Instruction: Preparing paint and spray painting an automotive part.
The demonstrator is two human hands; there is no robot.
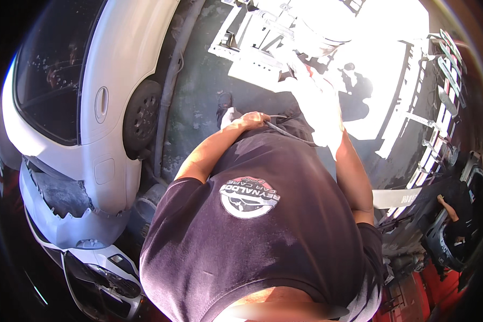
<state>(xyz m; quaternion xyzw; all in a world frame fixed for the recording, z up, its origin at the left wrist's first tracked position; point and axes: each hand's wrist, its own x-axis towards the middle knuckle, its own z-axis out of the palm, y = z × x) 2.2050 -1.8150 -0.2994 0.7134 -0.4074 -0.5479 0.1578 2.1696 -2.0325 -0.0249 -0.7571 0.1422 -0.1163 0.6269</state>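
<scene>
My left hand [252,120] is closed at the front of my waist, its fingers wrapped round a thin grey hose [284,130]. The hose bends to the right across the front of my dark shirt. My right arm [354,177] reaches forward into strong sunlight. Glare washes out my right hand [300,72], so its fingers do not show clearly. A small red patch [309,70] shows beside it, on something I cannot make out. Just beyond that hand lie bright white parts [255,64] with holes and brackets, and a rounded white shape [324,40].
A white car [115,75] stands at my left, with a grey-blue bumper [80,225] at its end. A long pipe [174,75] runs along the floor beside its wheel [142,119]. Racks with long parts [448,75] line the right. Another person [456,214] is at the far right.
</scene>
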